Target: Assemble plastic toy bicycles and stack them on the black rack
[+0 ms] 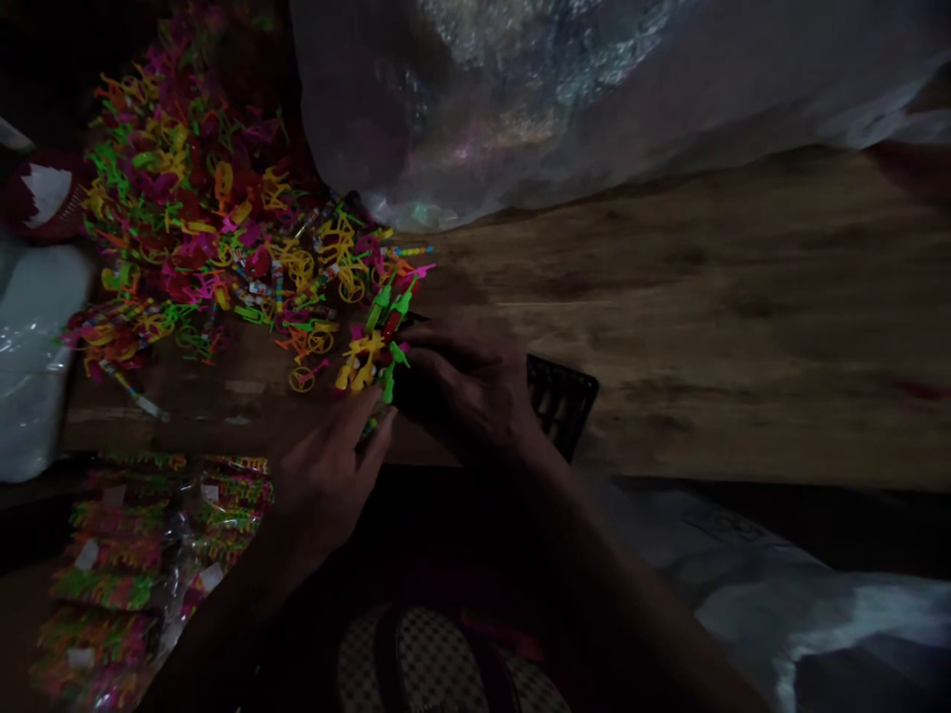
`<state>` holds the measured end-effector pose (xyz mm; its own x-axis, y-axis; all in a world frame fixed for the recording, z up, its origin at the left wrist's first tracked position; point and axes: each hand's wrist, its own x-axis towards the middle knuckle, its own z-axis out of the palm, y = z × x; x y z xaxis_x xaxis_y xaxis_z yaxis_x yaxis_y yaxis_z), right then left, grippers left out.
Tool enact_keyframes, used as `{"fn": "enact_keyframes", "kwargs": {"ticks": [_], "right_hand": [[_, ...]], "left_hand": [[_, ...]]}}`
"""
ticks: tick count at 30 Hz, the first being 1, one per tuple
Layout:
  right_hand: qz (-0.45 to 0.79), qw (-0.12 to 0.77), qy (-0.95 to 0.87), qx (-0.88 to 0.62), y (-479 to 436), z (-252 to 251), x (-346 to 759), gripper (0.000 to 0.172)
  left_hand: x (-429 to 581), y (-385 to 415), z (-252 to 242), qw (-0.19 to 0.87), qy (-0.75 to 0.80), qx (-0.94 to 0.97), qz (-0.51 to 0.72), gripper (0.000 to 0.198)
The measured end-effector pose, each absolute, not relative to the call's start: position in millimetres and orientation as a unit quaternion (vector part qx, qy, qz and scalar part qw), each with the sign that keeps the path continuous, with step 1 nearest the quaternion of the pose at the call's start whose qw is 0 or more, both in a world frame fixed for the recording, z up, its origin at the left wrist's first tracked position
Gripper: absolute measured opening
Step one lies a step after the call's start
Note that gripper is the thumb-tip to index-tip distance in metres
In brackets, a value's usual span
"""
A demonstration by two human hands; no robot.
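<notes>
Small bright plastic toys are clustered at my fingertips: a yellow toy [362, 358], a green toy [399, 354] and a red piece [390, 325]. My left hand [331, 475] reaches in from below, thumb and fingers closed around the near end of this cluster, with a bit of green between them. My right hand [475, 381] lies over a black slotted tray [561, 401], its fingers bent together at the cluster's right side. What the right fingers hold is hidden in the dark. Most of the tray is covered by that hand.
A large heap of colourful plastic toy parts [185, 218] spreads over the wooden table [705, 327] at left. Clear plastic sheeting [520, 109] covers the back. Packed toy bags [111, 584] lie lower left, a white plastic bundle [41, 347] at far left, a plastic bag [743, 574] lower right.
</notes>
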<state>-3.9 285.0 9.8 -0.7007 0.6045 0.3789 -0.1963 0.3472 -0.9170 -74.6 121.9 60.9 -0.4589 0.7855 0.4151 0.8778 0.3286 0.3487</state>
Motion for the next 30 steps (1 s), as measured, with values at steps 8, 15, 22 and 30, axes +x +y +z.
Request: {"fn": "enact_keyframes", "kwargs": {"ticks": [8, 15, 22, 30], "right_hand": [[0.566, 0.37, -0.715, -0.18, 281, 2, -5, 0.007], [0.531, 0.354, -0.742, -0.205, 272, 6, -10, 0.012], [0.264, 0.379, -0.862, -0.209, 270, 28, 37, 0.019], [0.426, 0.247, -0.87, -0.013, 221, 66, 47, 0.033]], "left_hand": [[-68, 115, 51, 0.137, -0.807, -0.491, -0.299, 0.018], [-70, 115, 47, 0.035, -0.82, -0.443, -0.36, 0.012], [-75, 99, 65, -0.181, -0.781, -0.213, -0.559, 0.028], [-87, 61, 60, -0.426, -0.686, -0.067, -0.586, 0.077]]}}
